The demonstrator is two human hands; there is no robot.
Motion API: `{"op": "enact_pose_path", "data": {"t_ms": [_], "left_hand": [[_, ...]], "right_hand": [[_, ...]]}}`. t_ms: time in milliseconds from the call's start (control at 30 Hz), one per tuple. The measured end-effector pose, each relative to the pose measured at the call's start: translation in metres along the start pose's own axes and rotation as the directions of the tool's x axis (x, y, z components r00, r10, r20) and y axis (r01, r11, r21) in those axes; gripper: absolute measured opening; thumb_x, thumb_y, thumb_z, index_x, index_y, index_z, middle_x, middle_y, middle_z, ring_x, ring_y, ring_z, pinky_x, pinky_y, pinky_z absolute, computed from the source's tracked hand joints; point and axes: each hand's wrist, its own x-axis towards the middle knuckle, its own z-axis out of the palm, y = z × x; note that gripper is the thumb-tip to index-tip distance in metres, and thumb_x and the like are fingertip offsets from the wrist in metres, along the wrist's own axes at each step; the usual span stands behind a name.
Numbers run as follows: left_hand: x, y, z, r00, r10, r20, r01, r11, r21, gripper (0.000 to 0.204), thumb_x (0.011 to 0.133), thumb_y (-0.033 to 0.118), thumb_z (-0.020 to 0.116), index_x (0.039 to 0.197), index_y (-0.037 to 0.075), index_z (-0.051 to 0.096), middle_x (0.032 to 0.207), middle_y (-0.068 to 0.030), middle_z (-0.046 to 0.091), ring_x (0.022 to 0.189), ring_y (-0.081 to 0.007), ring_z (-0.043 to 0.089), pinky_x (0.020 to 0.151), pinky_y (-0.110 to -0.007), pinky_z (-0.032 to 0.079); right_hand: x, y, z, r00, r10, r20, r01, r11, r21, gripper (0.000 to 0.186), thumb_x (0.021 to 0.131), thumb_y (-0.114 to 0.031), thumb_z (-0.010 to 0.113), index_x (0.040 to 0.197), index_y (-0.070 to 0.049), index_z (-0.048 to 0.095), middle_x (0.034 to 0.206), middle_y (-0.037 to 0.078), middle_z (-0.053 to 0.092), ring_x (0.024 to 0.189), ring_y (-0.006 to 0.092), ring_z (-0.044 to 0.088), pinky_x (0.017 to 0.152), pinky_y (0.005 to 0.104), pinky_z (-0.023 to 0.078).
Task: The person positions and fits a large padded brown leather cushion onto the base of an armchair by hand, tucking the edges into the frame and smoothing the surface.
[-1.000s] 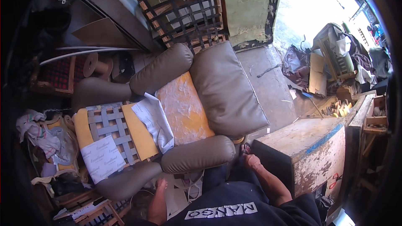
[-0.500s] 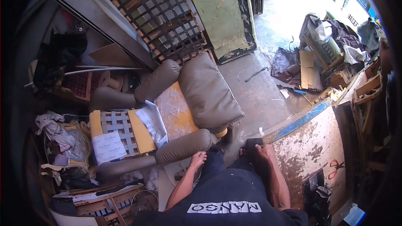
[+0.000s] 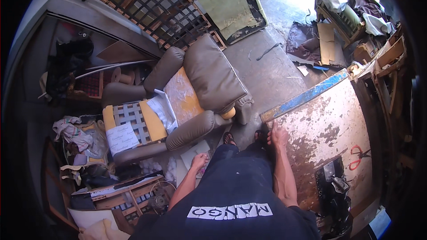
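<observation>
My left hand (image 3: 199, 160) hangs beside my thigh with its fingers curled in; whatever may be inside them is hidden. It is nearest to the brown padded armrest (image 3: 190, 131) of a partly stripped armchair. On my other side, my right hand (image 3: 278, 136) is closed at the near left corner of a worn table (image 3: 307, 138) with flaking paint and a blue edge. Its curled fingers hide what they grip. The armchair has a brown backrest cushion (image 3: 213, 71), yellow foam (image 3: 152, 122) and grey woven webbing (image 3: 129, 118). A white sheet (image 3: 122, 138) lies on its seat.
Red-handled scissors (image 3: 356, 158) and a black object (image 3: 333, 186) lie on the table. A wooden frame (image 3: 129, 198) stands at lower left. Beyond the armchair lean a webbed frame (image 3: 151, 9) and a green panel (image 3: 227, 0). Fabric and cardboard (image 3: 327, 44) are piled at far right.
My view has shifted, bringing more of the table in. My right hand has moved to the table corner, and the black item beside it no longer shows. My left hand stays closed, slightly lower left.
</observation>
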Motion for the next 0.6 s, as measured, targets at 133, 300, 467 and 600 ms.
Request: {"op": "enact_pose_path", "data": {"t_ms": [133,300,467,600], "left_hand": [[-0.009,0.0,0.005,0.995,-0.089,-0.054,0.093,0.993,0.077,0.032,0.098,0.026,0.053,0.119,0.007,0.067,0.101,-0.0065,0.072,0.088,-0.0148,0.067,0.071,-0.028,0.052],[-0.026,0.049,0.036,0.99,0.109,-0.091,-0.031,0.792,0.61,0.033,0.093,0.028,0.056,0.12,0.013,0.068,0.114,-0.0162,0.071,0.11,-0.032,0.066,0.097,-0.04,0.049],[0.035,0.085,0.055,0.981,0.194,0.015,-0.153,0.723,0.674,0.031,0.092,0.027,0.056,0.114,0.008,0.069,0.11,-0.0185,0.071,0.108,-0.0352,0.066,0.092,-0.043,0.051],[0.121,0.115,0.094,0.829,0.558,0.039,-0.442,0.61,0.658,0.022,0.092,0.024,0.057,0.097,0.004,0.065,0.093,-0.0197,0.069,0.094,-0.0406,0.065,0.084,-0.049,0.05]], "right_hand": [[0.008,0.022,0.014,0.973,-0.16,-0.164,0.156,0.987,-0.033,0.073,0.101,-0.054,0.044,0.06,0.002,0.067,0.045,0.011,0.058,0.038,0.02,0.06,0.04,0.0322,0.05],[0.005,0.031,0.017,0.889,-0.365,-0.277,0.348,0.931,-0.109,0.063,0.102,-0.045,0.05,0.06,-0.002,0.068,0.043,0.009,0.056,0.036,0.0192,0.058,0.04,0.0329,0.048],[0.018,0.069,0.03,0.778,-0.524,-0.345,0.429,0.846,-0.318,0.054,0.102,-0.034,0.053,0.061,-0.003,0.068,0.043,0.009,0.055,0.037,0.0206,0.059,0.041,0.0338,0.047],[0.004,0.057,0.021,0.614,-0.703,-0.358,0.557,0.708,-0.435,0.042,0.099,-0.02,0.059,0.062,-0.003,0.066,0.051,0.011,0.058,0.044,0.0256,0.06,0.045,0.036,0.045]]}}
